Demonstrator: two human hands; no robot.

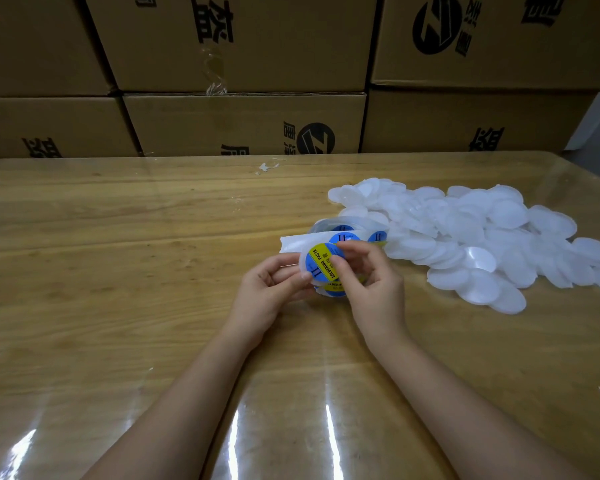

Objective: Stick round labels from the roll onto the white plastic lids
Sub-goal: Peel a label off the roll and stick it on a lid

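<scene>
1. Lid (303, 263) is held above wooden table (118, 271), left hand (271, 285) pinching its edge
2. Right hand (371, 275) pinches same lid, thumb on round label (321, 259)
3. Label roll (343, 232) lies just behind, beside pile of bare lids (482, 244)

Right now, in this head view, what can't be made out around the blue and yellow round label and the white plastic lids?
Head view: blue and yellow round label: right hand covers its right edge, so full adhesion is unclear.
Head view: roll of labels: mostly hidden behind the white plastic lid held by the left hand.
Head view: label's fine print: too small.
</scene>
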